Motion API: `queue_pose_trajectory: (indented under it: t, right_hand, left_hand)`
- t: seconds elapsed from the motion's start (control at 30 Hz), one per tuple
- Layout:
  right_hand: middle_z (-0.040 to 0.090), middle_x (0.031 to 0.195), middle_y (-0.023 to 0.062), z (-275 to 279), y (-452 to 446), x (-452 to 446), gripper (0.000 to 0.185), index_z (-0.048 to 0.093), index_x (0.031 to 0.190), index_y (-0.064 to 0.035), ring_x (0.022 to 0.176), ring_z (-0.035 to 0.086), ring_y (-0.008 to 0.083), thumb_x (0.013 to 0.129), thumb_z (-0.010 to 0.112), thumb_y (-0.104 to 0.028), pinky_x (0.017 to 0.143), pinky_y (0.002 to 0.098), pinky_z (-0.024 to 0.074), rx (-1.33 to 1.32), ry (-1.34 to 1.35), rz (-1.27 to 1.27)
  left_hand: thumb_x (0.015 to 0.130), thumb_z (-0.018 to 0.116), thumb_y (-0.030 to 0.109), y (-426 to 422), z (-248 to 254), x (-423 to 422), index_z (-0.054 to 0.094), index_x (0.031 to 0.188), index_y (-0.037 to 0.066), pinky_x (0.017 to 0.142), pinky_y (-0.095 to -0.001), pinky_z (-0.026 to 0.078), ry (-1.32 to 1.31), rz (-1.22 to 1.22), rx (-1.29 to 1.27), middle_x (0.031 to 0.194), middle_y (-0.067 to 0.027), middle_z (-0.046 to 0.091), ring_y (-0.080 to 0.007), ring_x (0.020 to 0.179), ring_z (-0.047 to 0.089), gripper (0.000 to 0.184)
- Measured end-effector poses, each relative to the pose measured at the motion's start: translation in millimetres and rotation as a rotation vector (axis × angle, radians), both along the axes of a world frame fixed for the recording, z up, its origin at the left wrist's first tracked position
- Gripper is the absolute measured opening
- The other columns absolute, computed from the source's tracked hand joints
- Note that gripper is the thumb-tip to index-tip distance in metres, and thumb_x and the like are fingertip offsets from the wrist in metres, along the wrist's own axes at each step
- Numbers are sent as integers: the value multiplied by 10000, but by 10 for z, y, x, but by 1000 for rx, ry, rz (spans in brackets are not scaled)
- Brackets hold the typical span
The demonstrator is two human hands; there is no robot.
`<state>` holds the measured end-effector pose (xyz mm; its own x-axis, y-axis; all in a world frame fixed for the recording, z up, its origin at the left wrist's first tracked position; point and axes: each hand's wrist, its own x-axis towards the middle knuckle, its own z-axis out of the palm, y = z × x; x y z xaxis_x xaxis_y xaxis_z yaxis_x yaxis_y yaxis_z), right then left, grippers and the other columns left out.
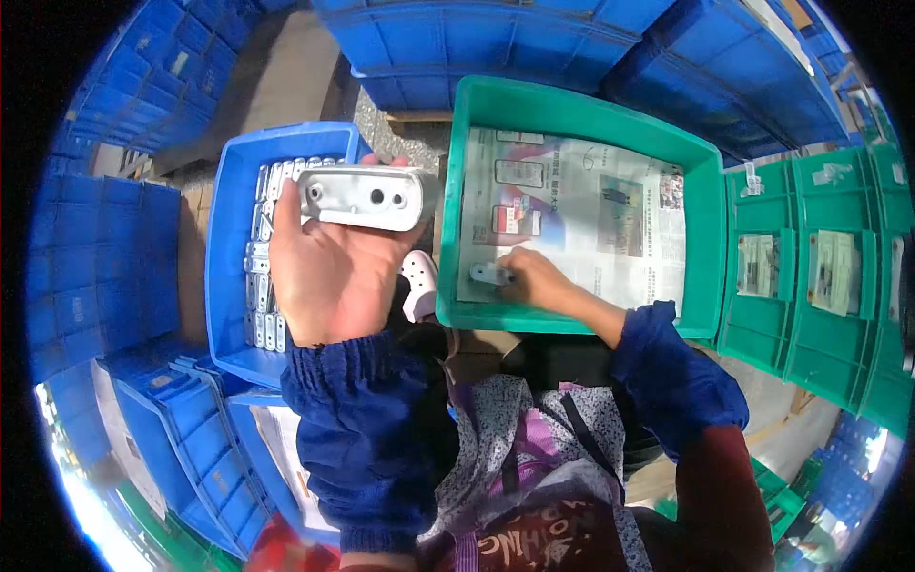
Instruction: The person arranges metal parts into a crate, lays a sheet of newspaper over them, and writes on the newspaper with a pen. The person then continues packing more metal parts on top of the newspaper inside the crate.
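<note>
In my left hand, palm up, lies an oblong silver metal housing with its hollow side facing me; round holes and bosses show inside. The fingers curl up behind its far edge. My right hand reaches into the green bin, its fingers closed on a similar small metal housing at the near left corner. Newspaper lines that bin. Left of it, below my left hand, a blue bin holds rows of several metal housings.
Stacked blue crates stand at the back, and more blue crates rise on the left. To the right are green crates with paper labels. A pink clog shows between the two bins.
</note>
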<state>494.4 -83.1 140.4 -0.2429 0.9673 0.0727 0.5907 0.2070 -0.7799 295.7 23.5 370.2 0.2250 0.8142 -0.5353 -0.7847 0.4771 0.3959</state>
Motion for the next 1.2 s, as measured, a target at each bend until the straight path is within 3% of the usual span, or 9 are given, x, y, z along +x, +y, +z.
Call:
queue_pose_trajectory:
  t: [0.1,0.13,0.17,0.23,0.37,0.7,0.9,1.03,1.2]
  right_hand:
    - [538,832,220,-198,4,-29,313,597,880,63,825,530,380,622,694,-85,714,424,442,-43,119,53]
    - [531,799,226,-232,-21,-27,326,575,833,79,801,526,361,594,710,-96,690,404,431,283,78,127]
    - [531,799,226,-271,-43,-43,326,575,833,79,801,526,361,594,710,-96,690,404,431,273,79,130]
    - [554,927,170,-338,-86,-60,483,566,1022,0,887,546,340,577,743,-65,781,358,467,-2,-12,94]
    - [569,953,201,-13,8,-109,456,562,1048,-3,950,559,350,652,711,-173,806,387,467,-253,-105,51]
    - [599,1041,181,12,131,-225,471,598,1023,-16,963,590,316,634,735,-242,826,365,477,-432,-404,74]
    - [565,984,174,82,208,-144,388,567,1019,-17,963,548,338,671,699,-128,775,393,481,-155,-398,-58]
    - [541,874,144,-45,230,-175,224,516,857,-32,891,549,330,645,570,15,704,382,489,48,-355,-60]
    - [552,846,126,-192,193,-162,217,517,850,-45,840,566,327,647,575,8,674,389,492,20,-376,-67]
  left_hand:
    - [951,314,371,3,-12,14,399,1236,17,964,-613,299,-76,-29,-62,1246,-187,463,-381,1209,395,462]
    - [951,314,371,1,-34,7,399,1236,17,964,-613,299,-75,-23,-73,1246,-187,463,-381,1209,395,462]
    - [950,322,374,-6,-50,8,383,1249,19,963,-617,301,-108,-38,-61,1241,-187,462,-383,1205,397,469]
    - [949,329,377,-24,-74,26,367,1263,20,963,-620,302,-145,-51,-54,1235,-187,461,-386,1201,398,477]
    - [948,325,383,-51,-84,60,355,1266,-10,970,-621,295,-150,-46,-50,1234,-201,456,-382,1204,395,506]
    - [952,306,381,-89,-76,122,374,1243,-3,967,-617,298,-117,-58,-63,1253,-191,440,-376,1203,396,487]
    - [952,297,381,-85,-71,124,377,1241,0,961,-612,307,-107,-60,-78,1238,-186,449,-372,1200,400,484]
    - [951,303,379,-78,-78,133,368,1249,-4,960,-607,313,-102,-70,-92,1241,-188,450,-370,1204,399,490]
    - [949,311,381,-74,-95,140,357,1257,-13,954,-608,319,-98,-70,-65,1237,-193,450,-373,1207,398,502]
